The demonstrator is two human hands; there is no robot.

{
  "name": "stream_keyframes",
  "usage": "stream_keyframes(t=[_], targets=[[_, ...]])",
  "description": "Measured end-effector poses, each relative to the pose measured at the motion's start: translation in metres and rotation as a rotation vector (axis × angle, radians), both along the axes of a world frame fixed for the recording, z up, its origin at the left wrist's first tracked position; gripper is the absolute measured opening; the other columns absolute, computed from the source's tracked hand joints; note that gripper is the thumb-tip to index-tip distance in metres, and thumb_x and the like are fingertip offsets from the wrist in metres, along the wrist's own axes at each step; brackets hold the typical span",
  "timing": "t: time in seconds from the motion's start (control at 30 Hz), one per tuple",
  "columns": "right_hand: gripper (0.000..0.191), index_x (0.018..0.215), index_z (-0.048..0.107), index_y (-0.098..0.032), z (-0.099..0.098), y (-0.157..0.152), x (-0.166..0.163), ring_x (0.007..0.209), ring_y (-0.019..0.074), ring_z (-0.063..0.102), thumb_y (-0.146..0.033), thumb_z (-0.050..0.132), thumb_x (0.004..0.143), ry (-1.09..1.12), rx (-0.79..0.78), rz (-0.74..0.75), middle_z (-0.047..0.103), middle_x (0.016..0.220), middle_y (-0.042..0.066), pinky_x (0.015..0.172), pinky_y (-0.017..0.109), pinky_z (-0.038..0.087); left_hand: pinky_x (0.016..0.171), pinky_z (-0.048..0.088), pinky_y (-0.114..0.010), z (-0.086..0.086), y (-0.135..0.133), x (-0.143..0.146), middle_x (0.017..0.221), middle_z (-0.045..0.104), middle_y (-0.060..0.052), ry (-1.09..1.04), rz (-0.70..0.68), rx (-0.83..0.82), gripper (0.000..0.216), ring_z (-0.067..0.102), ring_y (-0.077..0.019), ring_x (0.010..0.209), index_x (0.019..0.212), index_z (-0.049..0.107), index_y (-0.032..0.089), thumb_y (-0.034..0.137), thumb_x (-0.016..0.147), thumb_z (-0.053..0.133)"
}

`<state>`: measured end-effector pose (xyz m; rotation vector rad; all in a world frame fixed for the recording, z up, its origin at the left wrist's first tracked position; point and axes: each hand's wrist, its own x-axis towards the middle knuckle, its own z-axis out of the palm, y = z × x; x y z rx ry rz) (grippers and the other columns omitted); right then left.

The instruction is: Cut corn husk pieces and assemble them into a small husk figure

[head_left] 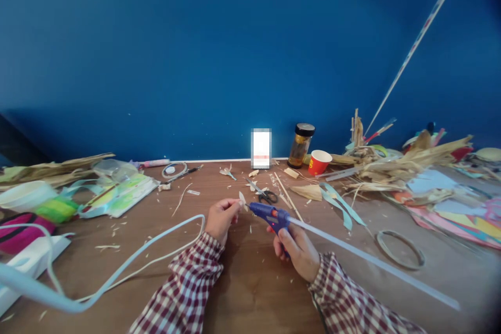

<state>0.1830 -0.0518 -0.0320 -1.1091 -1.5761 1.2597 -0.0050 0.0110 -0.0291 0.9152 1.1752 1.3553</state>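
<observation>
My right hand (296,247) is wrapped round a blue hot glue gun (274,215). A long translucent glue stick (376,261) sticks out of its back end, toward the lower right. Between the fingertips of my left hand (223,219) is a small pale petal-like piece (243,200), pinched and upright. The gun's nozzle points left and is at or very close to this piece; whether they touch I cannot tell. Just beyond the hands lie black-handled scissors (267,197) among pale scraps.
A dark-lidded jar (301,145) and a red paper cup (320,162) stand near the blue wall. Dried husks (422,159) and coloured paper are heaped at right. A white power strip (33,266) and looping cable (136,255) lie at left; a ring (399,249) lies at right.
</observation>
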Motion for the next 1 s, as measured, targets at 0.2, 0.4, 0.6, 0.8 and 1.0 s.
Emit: stream_keyframes(t=[0.2, 0.4, 0.6, 0.8, 1.0], targets=[[0.041, 0.094, 0.050, -0.013, -0.0005, 0.0001, -0.0004, 0.044, 0.0095, 0.046, -0.049, 0.032, 0.085, -0.026, -0.001, -0.003, 0.050, 0.055, -0.002, 0.042, 0.020, 0.036, 0.036, 0.026, -0.017, -0.0023, 0.0010, -0.0006, 0.044, 0.048, 0.005, 0.002, -0.002, -0.001, 0.022, 0.037, -0.0035, 0.037, 0.058, 0.059, 0.013, 0.033, 0.057, 0.069], [0.038, 0.090, 0.051, -0.014, -0.0007, -0.0003, 0.0011, 0.044, 0.0094, 0.046, -0.047, 0.032, 0.085, -0.069, 0.030, -0.006, 0.050, 0.054, -0.002, 0.042, 0.020, 0.037, 0.037, 0.028, -0.016, 0.0001, 0.0009, -0.0007, 0.047, 0.051, 0.004, -0.005, 0.016, -0.017, 0.024, 0.038, -0.0035, 0.038, 0.060, 0.060, 0.012, 0.033, 0.056, 0.070], [0.038, 0.088, 0.051, -0.014, 0.0021, -0.0005, 0.0010, 0.044, 0.0094, 0.046, -0.048, 0.032, 0.085, -0.065, 0.027, -0.017, 0.050, 0.054, -0.002, 0.042, 0.020, 0.036, 0.036, 0.027, -0.016, 0.0007, 0.0006, 0.0000, 0.045, 0.049, 0.004, -0.006, -0.002, -0.019, 0.023, 0.037, -0.0036, 0.037, 0.059, 0.060, 0.012, 0.033, 0.055, 0.070], [0.039, 0.086, 0.051, -0.014, 0.0050, -0.0012, -0.0013, 0.043, 0.0096, 0.045, -0.049, 0.032, 0.084, -0.074, 0.013, -0.012, 0.049, 0.053, -0.003, 0.041, 0.020, 0.035, 0.036, 0.025, -0.016, 0.0018, 0.0001, 0.0001, 0.043, 0.048, 0.005, 0.009, -0.001, -0.021, 0.022, 0.037, -0.0035, 0.036, 0.059, 0.059, 0.013, 0.032, 0.057, 0.069], [0.040, 0.085, 0.050, -0.016, 0.0031, -0.0021, -0.0001, 0.042, 0.0098, 0.046, -0.051, 0.032, 0.084, -0.110, 0.013, -0.025, 0.051, 0.052, -0.003, 0.042, 0.021, 0.036, 0.037, 0.027, -0.017, 0.0016, 0.0001, -0.0003, 0.048, 0.050, 0.004, -0.016, 0.003, -0.021, 0.025, 0.038, -0.0038, 0.038, 0.060, 0.060, 0.012, 0.034, 0.054, 0.070]])
